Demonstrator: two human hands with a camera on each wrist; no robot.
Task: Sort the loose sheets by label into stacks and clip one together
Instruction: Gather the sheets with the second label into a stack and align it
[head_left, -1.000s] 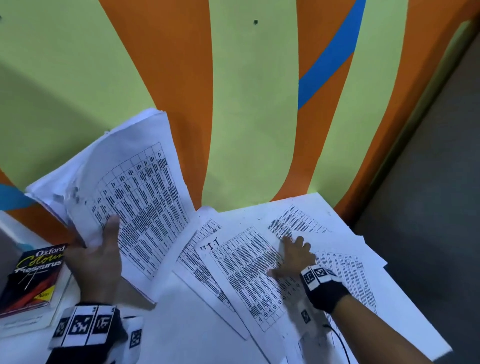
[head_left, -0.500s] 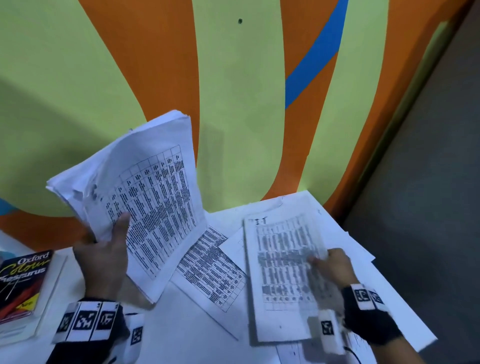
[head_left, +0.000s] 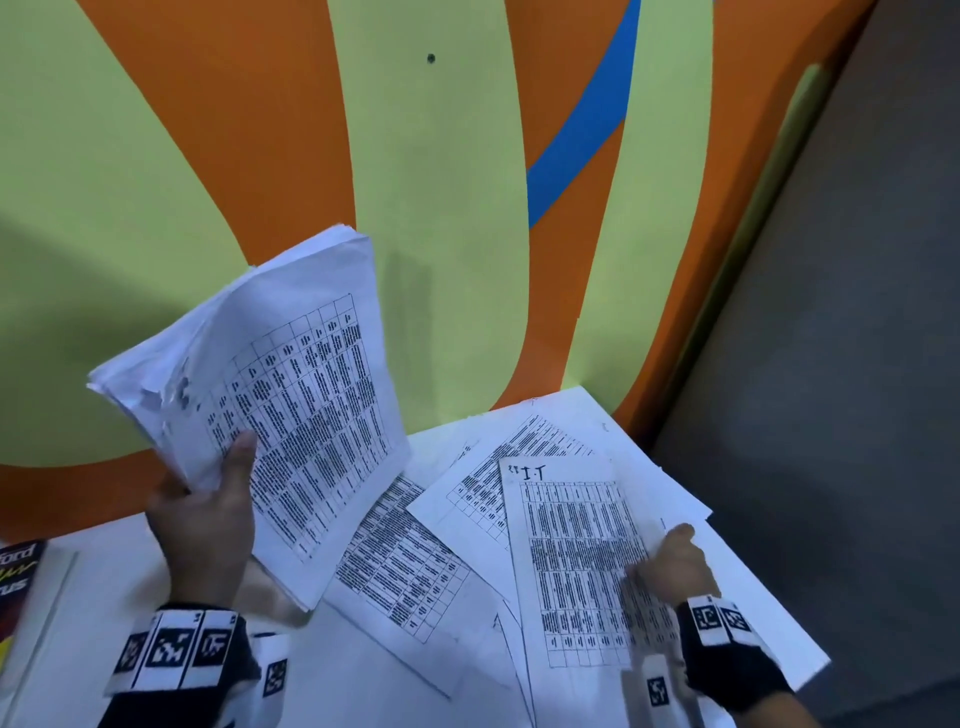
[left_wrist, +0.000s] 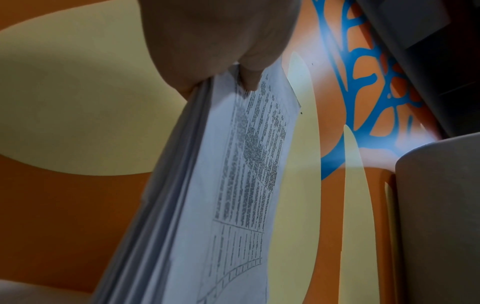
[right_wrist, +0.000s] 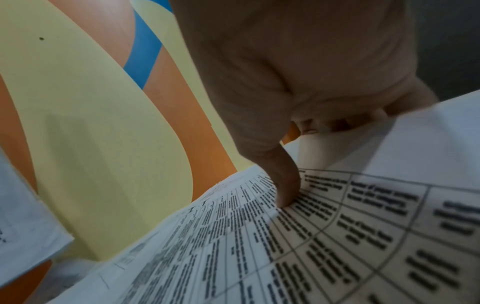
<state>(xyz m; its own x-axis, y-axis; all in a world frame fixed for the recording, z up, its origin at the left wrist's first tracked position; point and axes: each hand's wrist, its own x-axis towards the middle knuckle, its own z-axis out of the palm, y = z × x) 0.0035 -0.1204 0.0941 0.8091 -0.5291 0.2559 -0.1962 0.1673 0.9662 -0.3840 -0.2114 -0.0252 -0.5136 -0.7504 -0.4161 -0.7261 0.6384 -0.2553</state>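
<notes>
We see the left hand (head_left: 202, 525) gripping a thick stack of sheets (head_left: 291, 410), raised off the desk (head_left: 332, 670) and tilted up toward the wall; thumb pressed on the printed top page, the other fingers curled behind the stack. In the left wrist view the thumb (left_wrist: 250, 79) clamps the stack's edge, many page edges showing.

The right hand (head_left: 672, 564) pinches a single sheet (head_left: 571, 561) marked "I.T" at its top, holding it by the right edge; the thumb (right_wrist: 284, 185) presses on the printed table, the fingers are curled under the paper. We cannot tell if the sheet's far end touches the papers below.

More loose sheets (head_left: 405, 561) lie overlapping on the desk between and under the two hands. A book (head_left: 15, 577) sits at the desk's left edge, well apart from the sheets. Orange, green and blue painted wall (head_left: 431, 156) behind.
</notes>
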